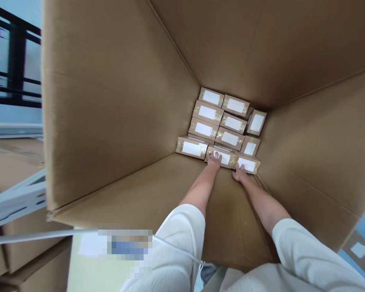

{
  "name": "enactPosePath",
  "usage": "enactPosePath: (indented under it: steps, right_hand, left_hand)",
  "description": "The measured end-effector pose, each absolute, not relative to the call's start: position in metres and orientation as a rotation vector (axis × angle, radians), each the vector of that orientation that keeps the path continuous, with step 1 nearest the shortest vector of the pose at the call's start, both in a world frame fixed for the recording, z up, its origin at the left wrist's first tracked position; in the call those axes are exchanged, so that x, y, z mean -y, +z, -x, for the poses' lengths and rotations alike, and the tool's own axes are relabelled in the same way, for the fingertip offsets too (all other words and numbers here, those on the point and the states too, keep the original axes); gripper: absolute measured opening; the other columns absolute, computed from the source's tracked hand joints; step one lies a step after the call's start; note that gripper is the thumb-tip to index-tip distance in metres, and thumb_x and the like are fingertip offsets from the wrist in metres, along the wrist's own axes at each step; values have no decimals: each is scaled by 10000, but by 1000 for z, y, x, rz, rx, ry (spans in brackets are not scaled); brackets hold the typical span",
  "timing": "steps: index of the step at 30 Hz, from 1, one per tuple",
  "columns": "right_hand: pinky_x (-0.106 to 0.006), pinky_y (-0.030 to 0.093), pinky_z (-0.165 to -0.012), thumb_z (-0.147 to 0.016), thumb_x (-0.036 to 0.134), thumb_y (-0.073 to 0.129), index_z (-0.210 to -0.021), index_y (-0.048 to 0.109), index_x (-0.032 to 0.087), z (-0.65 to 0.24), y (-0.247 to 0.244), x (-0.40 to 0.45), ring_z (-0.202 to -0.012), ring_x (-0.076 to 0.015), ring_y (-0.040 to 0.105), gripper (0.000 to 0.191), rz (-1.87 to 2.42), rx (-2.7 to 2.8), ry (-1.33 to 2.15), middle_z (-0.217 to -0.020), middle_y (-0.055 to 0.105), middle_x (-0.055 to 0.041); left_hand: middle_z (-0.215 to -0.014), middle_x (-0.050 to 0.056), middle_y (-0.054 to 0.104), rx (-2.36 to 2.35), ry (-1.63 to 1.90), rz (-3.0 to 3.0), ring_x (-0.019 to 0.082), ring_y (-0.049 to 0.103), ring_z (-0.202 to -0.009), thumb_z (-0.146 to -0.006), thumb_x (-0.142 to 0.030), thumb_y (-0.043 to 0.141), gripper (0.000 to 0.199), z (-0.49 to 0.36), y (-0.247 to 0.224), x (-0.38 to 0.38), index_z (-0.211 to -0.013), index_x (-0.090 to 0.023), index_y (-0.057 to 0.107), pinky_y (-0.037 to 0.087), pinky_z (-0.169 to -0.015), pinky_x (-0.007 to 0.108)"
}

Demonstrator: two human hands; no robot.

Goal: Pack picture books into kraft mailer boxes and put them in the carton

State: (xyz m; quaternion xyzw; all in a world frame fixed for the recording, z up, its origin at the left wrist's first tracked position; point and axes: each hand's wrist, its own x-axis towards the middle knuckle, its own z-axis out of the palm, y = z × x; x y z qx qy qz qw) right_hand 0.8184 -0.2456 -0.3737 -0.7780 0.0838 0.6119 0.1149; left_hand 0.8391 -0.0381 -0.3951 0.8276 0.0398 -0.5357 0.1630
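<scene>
Deep in the carton (115, 121), both hands (214, 161) touch small labelled boxes (222, 156).

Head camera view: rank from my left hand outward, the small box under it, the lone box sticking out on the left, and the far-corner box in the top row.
1. Box under the left hand, touching.
2. Left-end box, beside it.
3. Far-corner box, back row.

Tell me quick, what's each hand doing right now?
Left hand: resting on a small labelled box, grip cannot be told.
Right hand: against the neighbouring small box, grip cannot be told.
</scene>
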Motion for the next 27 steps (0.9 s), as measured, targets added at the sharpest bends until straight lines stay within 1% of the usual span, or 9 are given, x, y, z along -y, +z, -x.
enactPosePath:
  steps: [2, 4, 7, 9, 11, 15, 18, 23, 27]
  right_hand:
    - [-620, 344, -1234, -966, 395, 603, -1710, 303, 198, -821, -367, 252, -1582, -434, 343, 826, 2330, -201, 1730, -1774, 187, -245]
    - [-620, 387, -1194, -963, 365, 605, -1650, 401, 190, -827, -356, 256, -1520, -440, 412, 738, 2382, -161, 1696, -1715, 292, -256]
    - [-595, 428, -1162, -976, 336, 591, -1563, 507, 212, -842, -332, 254, -1480, -424, 447, 606, 2439, -102, 1671, -1651, 371, -235]
    - [-573, 447, -1148, -983, 320, 579, -1528, 544, 221, -855, -312, 249, -1472, -411, 453, 555, 2475, -62, 1663, -1631, 392, -219]
    - [-545, 463, -1135, -981, 310, 581, -1513, 563, 222, -869, -289, 245, -1456, -396, 466, 540, 2510, -33, 1651, -1619, 410, -209]
    - [-493, 472, -1136, -960, 327, 615, -1502, 587, 231, -893, -236, 243, -1428, -371, 491, 552, 2577, 3, 1547, -1569, 479, -187]
    - [-475, 469, -1147, -979, 328, 583, -1477, 613, 214, -906, -191, 244, -1426, -364, 498, 511, 2621, 27, 1469, -1557, 495, -193]
    - [-476, 466, -1152, -1031, 339, 504, -1494, 602, 211, -920, -118, 243, -1434, -355, 505, 491, 2653, 133, 1381, -1584, 489, -190]
    - [-404, 471, -1137, -1041, 359, 509, -1511, 599, 205, -926, -73, 243, -1425, -330, 532, 503, 2688, 249, 1295, -1582, 518, -179]
  left_hand:
    - [-1758, 205, 364, -45, -1551, -2365, 483, 285, -1636, -813, -232, 730, 904, -850, -389, 35, -1672, -272, 449, 201, -1272, 770]
    - [-1720, 226, 422, 0, -1576, -2354, 477, 359, -1603, -810, -229, 757, 886, -864, -379, 34, -1652, -246, 482, 246, -1269, 737]
    - [-1696, 228, 456, -8, -1537, -2352, 468, 399, -1580, -816, -234, 786, 834, -887, -354, 36, -1612, -236, 538, 297, -1255, 708]
    - [-1683, 222, 476, -2, -1501, -2375, 453, 402, -1581, -809, -214, 791, 829, -899, -330, 38, -1602, -242, 548, 292, -1263, 693]
    - [-1664, 218, 499, 33, -1473, -2414, 428, 428, -1569, -813, -185, 767, 850, -909, -300, 38, -1621, -251, 511, 297, -1266, 673]
    - [-1629, 225, 520, 101, -1406, -2474, 374, 505, -1508, -855, -173, 698, 824, -920, -230, 34, -1635, -224, 440, 397, -1225, 571]
    - [-1601, 224, 529, 91, -1350, -2502, 353, 502, -1501, -888, -167, 653, 717, -919, -177, 30, -1582, -198, 477, 416, -1216, 525]
    - [-1606, 202, 520, 44, -1256, -2512, 351, 508, -1494, -945, -185, 605, 603, -902, -95, 22, -1540, -209, 517, 411, -1228, 514]
    - [-1593, 181, 538, -30, -1132, -2556, 328, 538, -1474, -1001, -234, 560, 537, -884, -35, 15, -1537, -223, 531, 429, -1226, 477]
